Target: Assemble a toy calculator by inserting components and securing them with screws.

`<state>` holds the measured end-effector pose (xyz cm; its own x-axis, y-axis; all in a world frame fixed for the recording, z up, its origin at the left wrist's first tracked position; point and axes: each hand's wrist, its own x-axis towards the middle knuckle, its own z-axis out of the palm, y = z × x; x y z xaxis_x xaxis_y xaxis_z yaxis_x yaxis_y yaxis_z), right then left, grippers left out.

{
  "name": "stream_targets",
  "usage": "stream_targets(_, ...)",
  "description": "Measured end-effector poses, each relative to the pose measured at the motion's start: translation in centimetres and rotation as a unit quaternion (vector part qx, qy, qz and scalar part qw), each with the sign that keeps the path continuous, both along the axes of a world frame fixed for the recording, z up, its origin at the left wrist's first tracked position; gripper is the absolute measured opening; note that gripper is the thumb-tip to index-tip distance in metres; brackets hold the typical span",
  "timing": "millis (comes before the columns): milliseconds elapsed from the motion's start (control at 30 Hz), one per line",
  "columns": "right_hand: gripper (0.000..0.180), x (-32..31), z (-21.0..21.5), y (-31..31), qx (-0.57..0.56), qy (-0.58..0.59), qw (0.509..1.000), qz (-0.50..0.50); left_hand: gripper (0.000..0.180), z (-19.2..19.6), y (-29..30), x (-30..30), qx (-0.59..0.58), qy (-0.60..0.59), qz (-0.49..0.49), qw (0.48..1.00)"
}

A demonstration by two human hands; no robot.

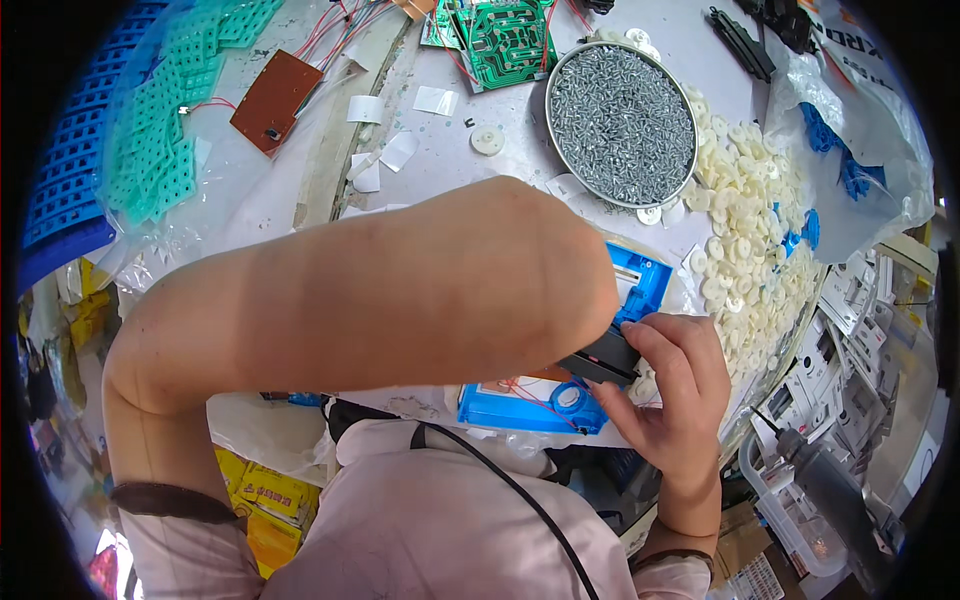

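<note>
My left forearm (360, 290) stretches across the middle of the view from the left. It bends down at the wrist, so the fingers of my left hand (565, 270) are hidden. Closed on a black box-shaped plastic part (610, 357) is my right hand (680, 390), with fingers on its upper side and the thumb below. The black part lies over an opened blue plastic housing. One blue half (650, 285) shows beyond it, and another blue half (530, 408) with red wires and a round ring lies nearer my body. My forearm covers part of both.
A round metal tray (549, 110) full of small screws stands at the back. To its right spreads a heap of cream plastic discs (750, 200). Green circuit boards (505, 45), a brown board (275, 105) and teal mesh pieces (150, 165) lie farther off. An electric screwdriver (830, 480) is at right.
</note>
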<state>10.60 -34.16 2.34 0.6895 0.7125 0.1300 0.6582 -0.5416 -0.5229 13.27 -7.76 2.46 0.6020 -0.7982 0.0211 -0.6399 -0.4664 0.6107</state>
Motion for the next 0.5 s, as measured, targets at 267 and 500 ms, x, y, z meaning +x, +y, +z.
stream_targets(267, 0.058, 0.5, 0.6, 0.9, -0.076, 0.024, 0.995, 0.051, 0.017, 1.1, -0.7, -3.4, 0.092, -0.015, 0.036, 0.995)
stream_targets(500, 0.050, 1.2, 1.4, 2.1, -0.139, 0.020, 0.985, 0.103, 0.025, 0.2, -2.3, -7.0, 0.106, -0.120, 0.145, 0.976)
